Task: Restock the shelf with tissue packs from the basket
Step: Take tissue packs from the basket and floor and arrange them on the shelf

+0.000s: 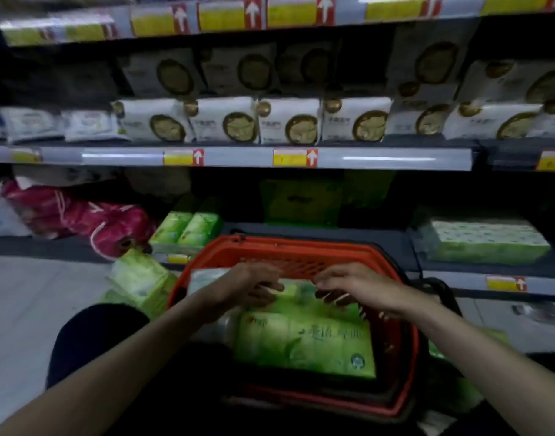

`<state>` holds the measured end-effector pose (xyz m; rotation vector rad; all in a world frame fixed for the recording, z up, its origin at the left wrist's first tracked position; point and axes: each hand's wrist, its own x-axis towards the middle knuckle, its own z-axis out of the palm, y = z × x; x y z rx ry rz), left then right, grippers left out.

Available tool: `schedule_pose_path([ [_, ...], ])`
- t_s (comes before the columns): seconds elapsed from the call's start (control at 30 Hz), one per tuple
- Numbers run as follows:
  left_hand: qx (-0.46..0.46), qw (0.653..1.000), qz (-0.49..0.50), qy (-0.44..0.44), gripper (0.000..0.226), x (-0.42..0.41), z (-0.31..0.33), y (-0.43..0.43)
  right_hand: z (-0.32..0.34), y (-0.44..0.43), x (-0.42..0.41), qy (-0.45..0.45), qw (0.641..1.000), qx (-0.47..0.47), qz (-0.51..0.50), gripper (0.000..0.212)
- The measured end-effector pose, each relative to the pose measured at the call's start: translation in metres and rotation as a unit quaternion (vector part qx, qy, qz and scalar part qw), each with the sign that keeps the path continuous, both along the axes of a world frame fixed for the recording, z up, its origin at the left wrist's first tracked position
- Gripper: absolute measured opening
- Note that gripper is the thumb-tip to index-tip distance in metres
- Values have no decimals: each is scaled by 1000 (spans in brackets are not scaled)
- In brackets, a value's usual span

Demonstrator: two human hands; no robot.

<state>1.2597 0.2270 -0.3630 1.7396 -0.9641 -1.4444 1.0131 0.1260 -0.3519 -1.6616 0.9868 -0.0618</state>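
Where it lies lengthwise in the red basket [301, 247], the green tissue pack [304, 338] has both hands at its far end. The left hand [254, 286] pinches one corner between curled fingers and thumb. The right hand [355, 286] hooks its bent fingers over the other corner. The two sets of fingertips are near each other but apart. Blur hides how firm either hold is.

The basket sits just before the bottom shelf [333, 237], which holds small green packs [188, 231], a pale green bundle [484, 243] and crimson bags [81, 215]. Loose green packs [137, 278] lie on the pale floor [27, 309] beside the basket. Above, white packs [226, 124] line the middle shelf over yellow price labels [295, 157].
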Motion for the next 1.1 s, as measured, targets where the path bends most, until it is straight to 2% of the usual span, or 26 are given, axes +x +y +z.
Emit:
schedule_pose_path([
  [0.07, 9, 999, -18, -33, 22, 8, -15, 9, -11, 23, 2, 62, 994, -72, 50, 29],
  [0.13, -8, 989, -60, -132, 15, 12, -27, 8, -28, 41, 0, 115, 984, -116, 76, 37],
  [0.2, -47, 965, -122, -228, 28, 9, -31, 5, -39, 45, 2, 178, 959, -171, 139, 52],
  [0.23, -56, 951, -158, -261, 36, 7, -31, 5, -43, 43, 4, 189, 955, -170, 150, 58],
  [0.3, -39, 909, -250, -331, 51, 3, -34, 8, -46, 34, 10, 195, 962, -136, 137, 62],
  [0.37, 4, 864, -333, -377, 64, 2, -40, 12, -51, 25, 12, 227, 953, -133, 148, 66],
  [0.47, 42, 851, -365, -375, 75, 5, -48, 13, -55, 23, 11, 288, 932, -105, 194, 77],
  [0.63, 61, 842, -378, -380, 84, 7, -50, 7, -56, 19, 12, 289, 935, -59, 197, 98],
  [0.73, 60, 829, -395, -392, 90, 2, -54, 9, -58, 20, 12, 304, 926, -67, 214, 103],
  [1.0, 75, 791, -435, -422, 103, -4, -59, 3, -63, 14, 12, 294, 933, -62, 196, 112],
  [1.1, 85, 783, -436, -436, 106, 0, -59, 0, -62, 11, 11, 281, 941, -39, 184, 103],
])
